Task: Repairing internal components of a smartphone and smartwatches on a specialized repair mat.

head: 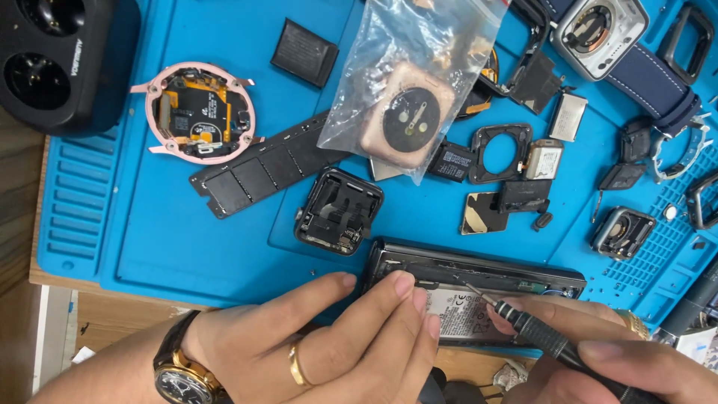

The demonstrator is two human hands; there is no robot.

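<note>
The opened phone (pixel 479 288) lies at the near edge of the blue mat (pixel 187 224), its long axis running left to right and dipping a little toward the right, straight ahead of both hands and touching them. The left hand (pixel 329 337) comes in from the lower left, palm down, fingers loosely curled and resting on the phone's left part; thumb and forefinger tips sit on its upper frame, pinning it rather than clasping it. The right hand (pixel 598 352) enters from the lower right, closed around a dark screwdriver (pixel 538 337) in a pen-like grip. The driver's shaft slants up and to the left, crossing the phone's long axis at an angle, and its tip meets the inside near the top rail, just right of the left forefinger. So the tool point lies between the two hands, nearer the left fingertips than the right knuckles.

Behind the phone on the mat, apart from the hands, sit a square black watch case (pixel 338 212), a round pink watch body (pixel 200 112), a long black board (pixel 262 168) and a clear bag (pixel 407 82) holding a gold watch back
</note>
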